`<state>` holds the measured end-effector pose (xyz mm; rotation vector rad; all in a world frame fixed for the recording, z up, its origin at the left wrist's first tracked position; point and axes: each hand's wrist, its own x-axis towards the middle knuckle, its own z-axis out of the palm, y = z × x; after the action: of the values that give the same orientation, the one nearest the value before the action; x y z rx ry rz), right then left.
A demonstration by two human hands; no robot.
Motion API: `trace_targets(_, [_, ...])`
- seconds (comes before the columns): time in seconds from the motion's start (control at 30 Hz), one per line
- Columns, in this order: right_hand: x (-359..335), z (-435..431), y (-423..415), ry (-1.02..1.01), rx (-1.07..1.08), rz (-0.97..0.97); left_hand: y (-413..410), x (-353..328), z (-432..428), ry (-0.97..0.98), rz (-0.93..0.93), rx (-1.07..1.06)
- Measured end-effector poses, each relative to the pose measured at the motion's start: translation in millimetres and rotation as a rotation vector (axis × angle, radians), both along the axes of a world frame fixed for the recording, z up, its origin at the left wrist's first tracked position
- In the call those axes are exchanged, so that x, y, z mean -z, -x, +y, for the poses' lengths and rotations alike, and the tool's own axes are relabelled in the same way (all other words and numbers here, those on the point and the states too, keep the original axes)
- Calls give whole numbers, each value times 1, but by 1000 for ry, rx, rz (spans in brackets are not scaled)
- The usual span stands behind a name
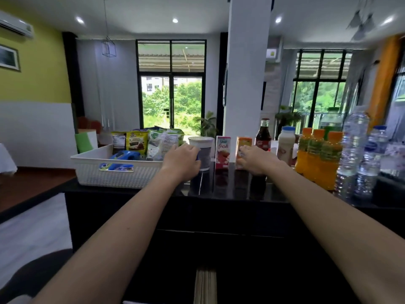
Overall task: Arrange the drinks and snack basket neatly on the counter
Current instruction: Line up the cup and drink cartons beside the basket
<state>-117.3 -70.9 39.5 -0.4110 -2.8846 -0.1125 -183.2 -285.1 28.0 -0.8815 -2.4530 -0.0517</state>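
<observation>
- Both arms reach up from the bottom of the frame to a glossy black counter (230, 189) in the middle of the shot.
- Left hand (183, 160) is wrapped around a white cup with a foil-looking lid (202, 148), just left of center. Fingers are curled round its left side, so that's a grip, and the cup stands upright on the counter.
- Right hand (255, 159) is on a small orange juice carton (243, 143), fingers closed over its front and right side. Looks like it's holding it, carton upright.
- Between those two there's a red and white "fresh" carton (223, 152) standing by itself, neither hand touching it.
- The white snack basket (118, 174) sits on the counter's left end, just beside the cup. It's stuffed with snack bags (151, 143) standing up at the back and a blue packet (125, 155) lying in front.
- Right of the orange carton: a dark red glass bottle (263, 134), then a white milky bottle with a blue cap (286, 143).
- Further right, three orange juice bottles (318, 154) packed close together, all upright.
- Far right edge has clear water bottles (359, 150) bunched up, with a green-capped bottle (332, 121) behind them.
</observation>
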Motion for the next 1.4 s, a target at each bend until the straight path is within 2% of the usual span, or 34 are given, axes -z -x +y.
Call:
trace_targets(0.1, [-5, 4, -2, 37, -53, 38, 5, -6, 15, -72, -5, -23])
trace_targets(0.2, [-14, 4, 1, 41, -124, 72, 20, -17, 23, -150, -101, -78])
trace_targets(0.37, [-26, 6, 23, -24, -158, 80, 51, -37, 34, -141, -114, -111])
trace_targets(0.57, [-30, 9, 60, -37, -190, 132, 84, -53, 59, 8, -191, -118])
trace_targets(0.73, [-25, 12, 86, -173, -213, 155, 111, -43, 74, 151, -310, -131])
trace_targets(0.87, [-28, 17, 102, -290, -206, 108, 116, -43, 76, 152, -220, -175])
trace_targets(1.0, [-23, 22, 114, -332, -152, 58, 119, -41, 78, 46, -102, -224])
trace_targets(1.17, [-28, 27, 118, -320, -174, 75, 120, -36, 73, -288, -140, -50])
trace_targets(1.4, [-36, 31, 124, -242, -172, 73, 125, -29, 67, -376, -175, -60])
